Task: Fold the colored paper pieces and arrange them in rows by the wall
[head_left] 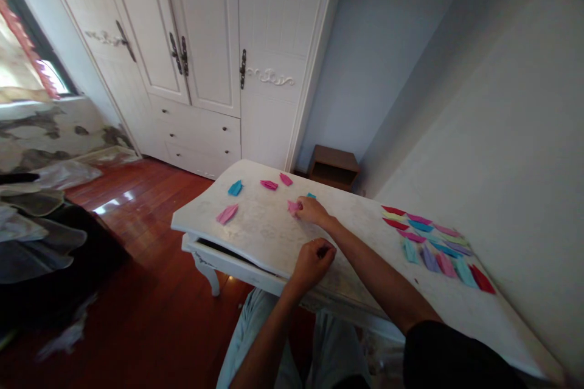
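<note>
My right hand (312, 211) reaches over the white table, its fingertips pinched on a pink folded paper piece (292, 208). Partly hidden behind that hand is a blue piece (311, 196). Near the table's front edge, my left hand (314, 262) is curled closed, with nothing visible in its fingers. Toward the left end of the tabletop lie a blue folded piece (235, 188), a light pink one (227, 214) and two darker pink ones, the first (269, 185) left of the second (286, 179).
Rows of folded pieces in several colours (431, 243) lie on the table's right part, along the wall. The table (260, 237) has a slightly open drawer (237, 261). Behind stand a white wardrobe (274, 30) and a brown box-like cabinet (335, 161). Dark cloth (59, 267) is at left.
</note>
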Available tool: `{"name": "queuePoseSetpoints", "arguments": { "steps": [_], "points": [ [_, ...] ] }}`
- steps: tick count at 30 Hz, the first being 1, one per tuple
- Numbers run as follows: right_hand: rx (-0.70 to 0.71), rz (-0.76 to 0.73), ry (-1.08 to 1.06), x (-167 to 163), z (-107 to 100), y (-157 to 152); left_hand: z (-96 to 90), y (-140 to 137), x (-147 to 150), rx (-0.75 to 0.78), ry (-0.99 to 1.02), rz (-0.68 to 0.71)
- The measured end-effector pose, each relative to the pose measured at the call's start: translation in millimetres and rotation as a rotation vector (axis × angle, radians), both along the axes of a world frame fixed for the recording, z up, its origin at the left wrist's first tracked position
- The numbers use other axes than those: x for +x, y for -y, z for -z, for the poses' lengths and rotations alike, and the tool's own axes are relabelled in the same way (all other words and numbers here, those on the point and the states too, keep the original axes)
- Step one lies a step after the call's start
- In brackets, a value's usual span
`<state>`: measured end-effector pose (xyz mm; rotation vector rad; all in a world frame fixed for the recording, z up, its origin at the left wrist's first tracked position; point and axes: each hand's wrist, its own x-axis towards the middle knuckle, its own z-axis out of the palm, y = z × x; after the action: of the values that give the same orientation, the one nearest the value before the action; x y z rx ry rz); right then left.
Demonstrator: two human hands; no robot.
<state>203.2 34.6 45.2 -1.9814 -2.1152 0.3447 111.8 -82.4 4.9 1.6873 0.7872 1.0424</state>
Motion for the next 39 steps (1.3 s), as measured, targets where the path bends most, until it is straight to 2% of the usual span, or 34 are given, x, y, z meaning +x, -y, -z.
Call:
{"name": "queuePoseSetpoints", "arguments": {
  "steps": [5, 10, 12, 16, 18, 21, 26, 30, 36, 39],
  "points": [
    [0.061, -0.026, -0.108, 6, 5, 15, 3.1, -1, 1, 0.010, 0.020, 0.000],
    [0.115, -0.040, -0.280, 16, 3, 44, -0.7, -1, 0, 0.016, 0.002, -0.013],
    [0.125, -0.018, -0.466, 23, 1, 60, -3.2, 0, -1, 0.019, -0.013, -0.020],
    [0.147, 0.112, -1.076, 44, -6, 101, -6.0, 1, -3, 0.033, -0.056, -0.028],
    [0.197, 0.199, -1.247, 56, -11, 125, -5.9, 1, -4, 0.045, -0.084, -0.037],
    [0.293, 0.328, -1.379, 76, -19, 159, -5.1, 0, -3, 0.054, -0.134, -0.054],
    [0.410, 0.478, -1.461, 110, -24, 207, -7.3, 1, 4, 0.037, -0.249, -0.092],
    [0.449, 0.557, -1.432, 140, -22, 234, -11.1, 6, 20, 0.017, -0.344, -0.114],
    [0.558, 0.677, -1.337, 184, -15, 258, -13.5, 20, 69, 0.056, -0.369, 0.003],
    [0.626, 0.766, -1.207, 213, -5, 274, -13.3, 30, 96, 0.115, -0.420, 0.066]
  ]
}}
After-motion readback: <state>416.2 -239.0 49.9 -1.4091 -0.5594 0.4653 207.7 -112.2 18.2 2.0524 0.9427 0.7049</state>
